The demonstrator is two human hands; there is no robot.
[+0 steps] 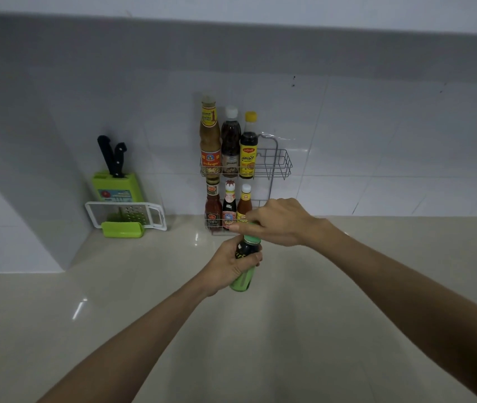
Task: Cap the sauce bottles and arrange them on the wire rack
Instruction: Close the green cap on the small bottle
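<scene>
1. While the left hand (229,267) wraps around the body of a dark glass sauce bottle with a green label (244,267), holding it above the pale glossy surface (289,330), the right hand (278,222) closes its fingertips on the bottle's green cap (251,238); I judge one hand steadies so the other can twist.
2. Close behind, the silver wire rack (278,164) hangs on the white tiled wall (376,141), so the carry is short.
3. Six bottles already stand in it, three per tier, leaving free space at the right of the upper tier.
4. At far left, a green knife block (116,187) and white grater (127,215) sit well apart.
5. Labels carry Thai script; the yellow-capped bottle (248,146) shows red-and-yellow branding, but no wording is legible enough to quote.
</scene>
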